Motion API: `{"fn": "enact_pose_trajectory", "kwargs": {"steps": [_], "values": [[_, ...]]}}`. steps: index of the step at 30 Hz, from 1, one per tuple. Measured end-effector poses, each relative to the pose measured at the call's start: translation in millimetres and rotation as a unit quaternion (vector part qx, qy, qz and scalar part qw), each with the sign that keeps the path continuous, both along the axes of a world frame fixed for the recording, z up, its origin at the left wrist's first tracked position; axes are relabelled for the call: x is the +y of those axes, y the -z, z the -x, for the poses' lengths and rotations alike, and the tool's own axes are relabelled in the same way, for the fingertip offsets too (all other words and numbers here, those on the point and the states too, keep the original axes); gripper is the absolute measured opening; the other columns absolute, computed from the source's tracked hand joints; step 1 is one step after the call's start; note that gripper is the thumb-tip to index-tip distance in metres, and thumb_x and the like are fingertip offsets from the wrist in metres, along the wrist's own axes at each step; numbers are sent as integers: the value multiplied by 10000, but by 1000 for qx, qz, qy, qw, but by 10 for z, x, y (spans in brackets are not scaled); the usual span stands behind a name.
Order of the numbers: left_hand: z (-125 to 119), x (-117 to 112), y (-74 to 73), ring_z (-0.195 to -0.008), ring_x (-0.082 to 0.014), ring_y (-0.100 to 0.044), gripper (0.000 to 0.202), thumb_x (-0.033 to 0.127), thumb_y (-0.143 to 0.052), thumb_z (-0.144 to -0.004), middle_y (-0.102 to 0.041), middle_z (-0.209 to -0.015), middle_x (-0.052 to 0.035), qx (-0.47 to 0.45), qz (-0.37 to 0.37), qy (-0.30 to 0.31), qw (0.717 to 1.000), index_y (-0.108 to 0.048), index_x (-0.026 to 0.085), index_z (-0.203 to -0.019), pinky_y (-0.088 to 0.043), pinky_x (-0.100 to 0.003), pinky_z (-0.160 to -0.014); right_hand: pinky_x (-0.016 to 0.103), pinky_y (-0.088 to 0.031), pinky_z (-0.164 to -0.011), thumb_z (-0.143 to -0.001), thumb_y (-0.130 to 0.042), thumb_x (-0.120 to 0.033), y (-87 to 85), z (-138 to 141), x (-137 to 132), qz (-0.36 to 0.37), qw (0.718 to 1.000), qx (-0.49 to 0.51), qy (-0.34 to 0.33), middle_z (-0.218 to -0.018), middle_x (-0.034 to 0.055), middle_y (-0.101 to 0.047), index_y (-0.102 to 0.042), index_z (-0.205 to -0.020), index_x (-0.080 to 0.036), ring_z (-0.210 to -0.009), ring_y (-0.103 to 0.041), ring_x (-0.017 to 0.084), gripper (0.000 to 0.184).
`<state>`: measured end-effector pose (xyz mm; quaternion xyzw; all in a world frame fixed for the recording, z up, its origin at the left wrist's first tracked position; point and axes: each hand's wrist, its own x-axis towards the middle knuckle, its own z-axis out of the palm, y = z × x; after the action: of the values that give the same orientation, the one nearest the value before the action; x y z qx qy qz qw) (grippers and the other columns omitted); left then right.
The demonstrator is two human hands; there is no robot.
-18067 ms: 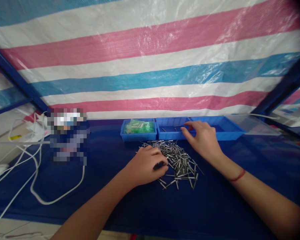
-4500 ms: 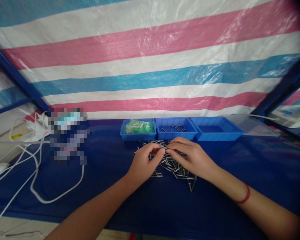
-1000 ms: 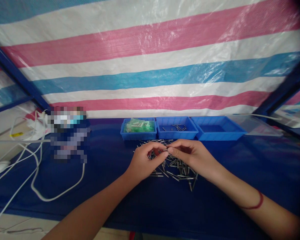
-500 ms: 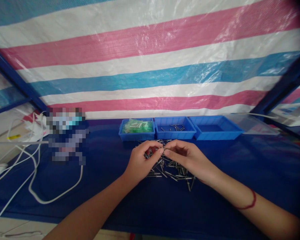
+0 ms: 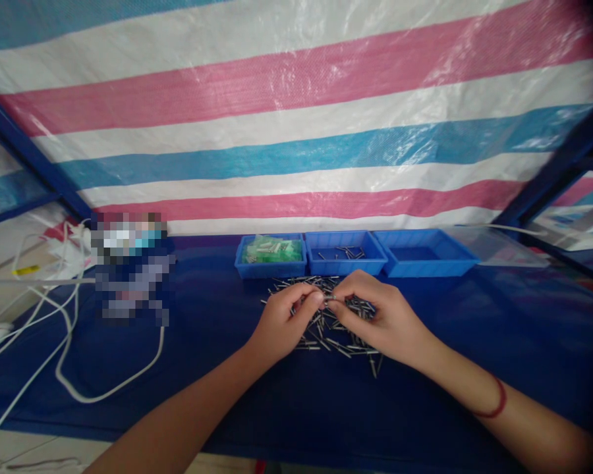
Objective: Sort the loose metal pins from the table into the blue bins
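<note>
Over a loose pile of blind rivets (image 5: 338, 345), both hands meet fingertip to fingertip. My left hand (image 5: 284, 319) is closed, its thumb and index finger pinching a small silvery blind rivet (image 5: 329, 297). From the other side, the bent thumb and index finger of my right hand (image 5: 383, 319) close on the same rivet's end. Fingertips cover most of it. Dark thin shanks and pale rivet bodies lie criss-crossed in the pile below and behind both hands.
Behind the pile stand three blue bins in a row: the left bin (image 5: 271, 270) with green packets, the middle bin (image 5: 346, 266) with several rivets, and the right bin (image 5: 432, 266). A clear plastic sheet (image 5: 499, 247) lies beside them. White cables (image 5: 69, 368) loop at the left.
My right hand's fingers have shifted slightly, opening a small gap between the two hands' fingertips that shows the rivet more plainly. My left hand has barely moved.
</note>
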<state>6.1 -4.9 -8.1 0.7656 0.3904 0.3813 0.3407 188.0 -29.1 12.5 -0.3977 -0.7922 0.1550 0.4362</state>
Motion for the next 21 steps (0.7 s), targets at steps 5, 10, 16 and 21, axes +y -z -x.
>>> {"fn": "enact_pose_trajectory", "kwargs": {"steps": [5, 10, 16, 21], "values": [[-12, -14, -26, -709, -137, -584, 304, 333, -418, -928, -640, -749, -19, 28, -9, 16, 999, -630, 155, -801, -431, -229, -676, 303, -443, -678, -832, -541, -212, -33, -16, 13, -32, 999, -23, -1, -734, 22, -619, -577, -789, -201, -702, -560, 155, 57], [-18, -11, 10, -771, -149, -591, 269, 334, -463, -911, -662, -908, -41, 15, -3, -19, 1000, -602, 179, -1082, -442, -239, -703, 334, -443, -720, -847, -537, -234, -43, -112, 125, -87, 993, -44, 62, -766, 26, -635, -579, -801, -215, -736, -568, 175, 66], [-12, 3, 43, -731, -138, -583, 290, 335, -483, -900, -655, -854, -36, 23, 0, -21, 1000, -602, 183, -1117, -451, -242, -709, 377, -416, -759, -882, -505, -328, 60, -401, 513, -126, 951, -127, 251, -860, 90, -653, -622, -879, -189, -825, -566, 242, 182], [-13, 10, 41, -709, -130, -573, 261, 300, -498, -886, -651, -815, -20, 40, -25, -16, 999, -614, 184, -1089, -454, -237, -706, 385, -416, -774, -876, -504, -319, 113, -452, 531, -113, 948, -208, 213, -899, 104, -637, -631, -891, -173, -885, -559, 259, 194]]}}
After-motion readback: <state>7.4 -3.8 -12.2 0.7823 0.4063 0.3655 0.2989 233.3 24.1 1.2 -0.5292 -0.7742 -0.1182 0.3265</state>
